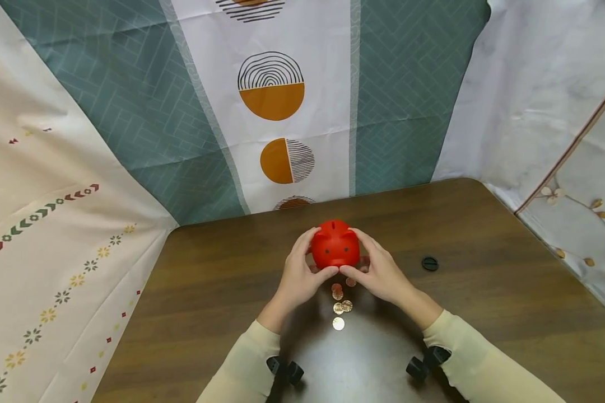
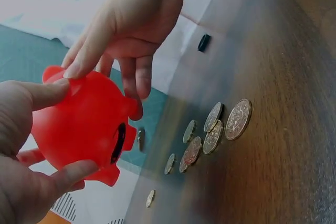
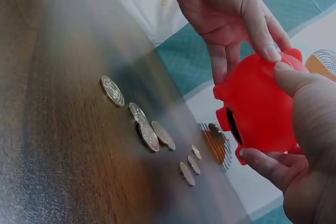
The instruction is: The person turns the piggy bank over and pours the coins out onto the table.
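Note:
A red piggy bank (image 1: 335, 246) (image 2: 84, 124) (image 3: 260, 114) is held just above the brown table (image 1: 484, 313) by both hands. My left hand (image 1: 307, 263) (image 2: 21, 145) grips its left side, thumb under the snout. My right hand (image 1: 365, 260) (image 3: 310, 129) grips the right side in the same way. The wrist views show a dark opening in its belly, facing down. Several coins (image 1: 340, 305) (image 2: 212, 132) (image 3: 144, 127) lie scattered on the table below and in front of it. One coin (image 2: 140, 139) sits close under the opening.
A small black round plug (image 1: 430, 263) (image 2: 203, 42) lies on the table to the right of my hands. Patterned cloths hang behind and to both sides of the table. The table's far edge runs just behind the piggy bank.

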Available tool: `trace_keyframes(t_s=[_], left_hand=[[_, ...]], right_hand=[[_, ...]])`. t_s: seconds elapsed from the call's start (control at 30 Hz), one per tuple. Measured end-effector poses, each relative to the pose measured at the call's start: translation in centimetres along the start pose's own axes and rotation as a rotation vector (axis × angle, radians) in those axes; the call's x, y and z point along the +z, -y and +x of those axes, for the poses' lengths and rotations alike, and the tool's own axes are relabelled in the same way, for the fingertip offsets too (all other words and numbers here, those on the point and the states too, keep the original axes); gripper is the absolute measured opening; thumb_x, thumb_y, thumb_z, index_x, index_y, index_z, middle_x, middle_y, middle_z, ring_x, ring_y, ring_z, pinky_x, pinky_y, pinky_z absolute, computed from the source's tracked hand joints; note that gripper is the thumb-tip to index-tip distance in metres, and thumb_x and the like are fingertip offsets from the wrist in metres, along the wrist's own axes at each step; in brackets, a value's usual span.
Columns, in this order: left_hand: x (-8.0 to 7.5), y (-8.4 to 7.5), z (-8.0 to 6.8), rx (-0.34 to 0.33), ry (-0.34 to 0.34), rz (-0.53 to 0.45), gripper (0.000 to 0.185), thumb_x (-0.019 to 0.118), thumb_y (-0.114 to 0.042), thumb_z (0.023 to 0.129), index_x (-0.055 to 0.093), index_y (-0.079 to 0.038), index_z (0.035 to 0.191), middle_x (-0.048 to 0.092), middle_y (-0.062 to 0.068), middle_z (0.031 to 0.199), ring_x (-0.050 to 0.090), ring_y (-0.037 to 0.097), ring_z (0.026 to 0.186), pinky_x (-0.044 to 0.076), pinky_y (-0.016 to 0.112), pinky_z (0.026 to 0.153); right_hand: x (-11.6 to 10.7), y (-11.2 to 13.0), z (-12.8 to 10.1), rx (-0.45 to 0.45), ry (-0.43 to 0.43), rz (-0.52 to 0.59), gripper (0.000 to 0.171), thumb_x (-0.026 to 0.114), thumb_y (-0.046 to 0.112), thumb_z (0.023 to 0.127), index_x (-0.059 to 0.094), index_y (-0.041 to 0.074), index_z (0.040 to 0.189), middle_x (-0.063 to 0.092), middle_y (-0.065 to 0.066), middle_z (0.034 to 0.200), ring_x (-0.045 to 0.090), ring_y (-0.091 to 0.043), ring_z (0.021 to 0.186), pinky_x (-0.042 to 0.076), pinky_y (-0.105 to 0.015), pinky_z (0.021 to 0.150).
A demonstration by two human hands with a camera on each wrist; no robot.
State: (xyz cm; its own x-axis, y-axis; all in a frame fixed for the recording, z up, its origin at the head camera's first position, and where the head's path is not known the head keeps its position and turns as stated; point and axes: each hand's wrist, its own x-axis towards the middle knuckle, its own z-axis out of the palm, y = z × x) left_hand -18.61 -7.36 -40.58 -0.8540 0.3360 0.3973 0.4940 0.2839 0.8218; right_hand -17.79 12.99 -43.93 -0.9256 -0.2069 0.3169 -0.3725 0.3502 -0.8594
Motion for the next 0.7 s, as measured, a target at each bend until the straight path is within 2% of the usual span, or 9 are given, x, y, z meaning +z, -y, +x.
trace_keyframes(t_s=[0.1, 0.2, 0.27, 0.37, 0.43, 0.5, 0.57, 0.63, 0.7], left_hand=[[0.3, 1.9, 0.2, -0.015, -0.002, 0.026, 0.084, 0.083, -0.015, 0.075, 0.038, -0.017, 0.146, 0.040, 0.000, 0.144, 0.054, 0.028, 0.112, 0.058, 0.032, 0.068], [0.2, 1.8, 0.3, 0.020, -0.020, 0.037, 0.084, 0.084, -0.017, 0.075, 0.039, -0.020, 0.146, 0.039, -0.001, 0.145, 0.054, 0.025, 0.112, 0.058, 0.032, 0.069], [0.1, 1.4, 0.4, 0.097, -0.052, 0.024, 0.084, 0.084, -0.014, 0.074, 0.040, -0.019, 0.144, 0.038, 0.001, 0.147, 0.052, 0.024, 0.117, 0.058, 0.034, 0.071], [-0.1, 0.3, 0.7, 0.285, -0.109, 0.015, 0.080, 0.085, -0.007, 0.072, 0.044, -0.012, 0.141, 0.035, 0.009, 0.149, 0.049, 0.027, 0.124, 0.056, 0.038, 0.077], [-0.3, -0.7, 0.8, 0.366, -0.136, 0.020, 0.079, 0.084, -0.005, 0.071, 0.045, -0.007, 0.140, 0.035, 0.012, 0.149, 0.047, 0.029, 0.127, 0.056, 0.039, 0.079], [-0.7, -1.9, 0.9, 0.344, -0.145, 0.024, 0.077, 0.083, -0.004, 0.072, 0.044, -0.004, 0.139, 0.040, 0.014, 0.145, 0.052, 0.030, 0.121, 0.057, 0.038, 0.077], [-1.1, -3.0, 0.9, 0.247, -0.126, 0.023, 0.076, 0.082, -0.005, 0.074, 0.043, -0.004, 0.140, 0.044, 0.013, 0.141, 0.054, 0.031, 0.115, 0.058, 0.038, 0.072], [-1.4, -3.9, 0.7, 0.122, -0.092, 0.014, 0.076, 0.081, -0.006, 0.076, 0.042, -0.004, 0.141, 0.047, 0.012, 0.137, 0.055, 0.033, 0.110, 0.058, 0.038, 0.068], [-1.6, -4.3, 0.5, 0.047, -0.057, 0.003, 0.075, 0.080, -0.005, 0.076, 0.042, -0.003, 0.141, 0.048, 0.014, 0.135, 0.055, 0.035, 0.109, 0.058, 0.040, 0.068]], right_hand=[[0.0, 0.0, 0.0, 0.013, 0.007, -0.018, 0.079, 0.077, 0.033, 0.081, 0.033, 0.029, 0.147, 0.045, -0.006, 0.136, 0.068, -0.021, 0.081, 0.058, -0.028, 0.066], [-0.1, 0.3, 0.2, -0.024, -0.010, -0.054, 0.080, 0.077, 0.035, 0.081, 0.032, 0.030, 0.147, 0.045, -0.005, 0.137, 0.068, -0.022, 0.082, 0.058, -0.031, 0.069], [-0.3, 0.6, 0.4, -0.107, -0.044, -0.089, 0.082, 0.078, 0.031, 0.080, 0.032, 0.028, 0.148, 0.042, -0.006, 0.141, 0.068, -0.025, 0.089, 0.057, -0.035, 0.074], [-0.7, 1.3, 0.6, -0.287, -0.123, -0.108, 0.086, 0.083, 0.018, 0.076, 0.034, 0.018, 0.147, 0.036, -0.010, 0.148, 0.065, -0.031, 0.102, 0.056, -0.042, 0.079], [-1.0, 1.8, 0.8, -0.362, -0.163, -0.107, 0.087, 0.083, 0.011, 0.074, 0.035, 0.014, 0.147, 0.034, -0.011, 0.150, 0.064, -0.031, 0.103, 0.056, -0.042, 0.078], [-1.1, 2.2, 1.0, -0.346, -0.171, -0.095, 0.085, 0.083, 0.012, 0.075, 0.036, 0.015, 0.146, 0.039, -0.010, 0.145, 0.066, -0.026, 0.095, 0.057, -0.041, 0.074], [-1.1, 2.3, 1.1, -0.268, -0.144, -0.090, 0.082, 0.081, 0.020, 0.078, 0.036, 0.019, 0.147, 0.045, -0.009, 0.139, 0.067, -0.020, 0.083, 0.058, -0.038, 0.070], [-1.0, 2.3, 1.0, -0.163, -0.108, -0.086, 0.079, 0.079, 0.029, 0.081, 0.036, 0.025, 0.147, 0.049, -0.006, 0.134, 0.065, -0.015, 0.073, 0.058, -0.034, 0.067], [-0.9, 2.1, 0.8, -0.101, -0.091, -0.096, 0.079, 0.078, 0.033, 0.081, 0.037, 0.025, 0.147, 0.049, -0.006, 0.134, 0.064, -0.014, 0.069, 0.058, -0.030, 0.067]])
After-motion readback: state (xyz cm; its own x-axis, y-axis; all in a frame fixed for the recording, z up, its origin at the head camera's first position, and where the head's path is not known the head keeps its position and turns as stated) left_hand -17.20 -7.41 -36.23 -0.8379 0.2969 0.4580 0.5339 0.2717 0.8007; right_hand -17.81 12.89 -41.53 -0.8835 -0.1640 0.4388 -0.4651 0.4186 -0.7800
